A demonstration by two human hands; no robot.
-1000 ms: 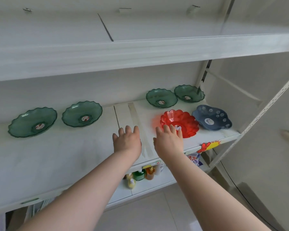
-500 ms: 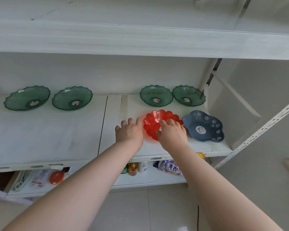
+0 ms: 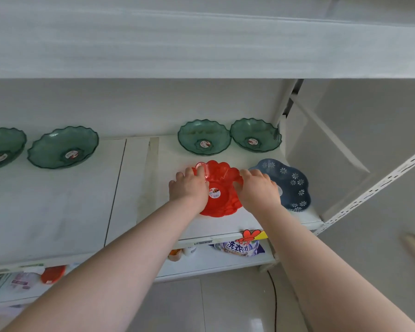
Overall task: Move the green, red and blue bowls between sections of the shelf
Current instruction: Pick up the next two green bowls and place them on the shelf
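Both hands closed on the red bowl

The left hand [image 3: 188, 189] and right hand [image 3: 259, 189] each had a grip clamped on opposite rims of the red bowl [image 3: 222, 188], in the right section of the shelf [image 3: 58, 212] beside the blue bowl [image 3: 291, 185]. Two green bowls [image 3: 204, 137] stood behind, two more in the left section [image 3: 63, 147]. Judging from this, the red bowl's move was only starting.

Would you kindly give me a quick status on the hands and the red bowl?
Left hand and right hand grip opposite rims of red bowl. Bowl in right section, tilted. Blue bowl close on its right; left section's front bare.
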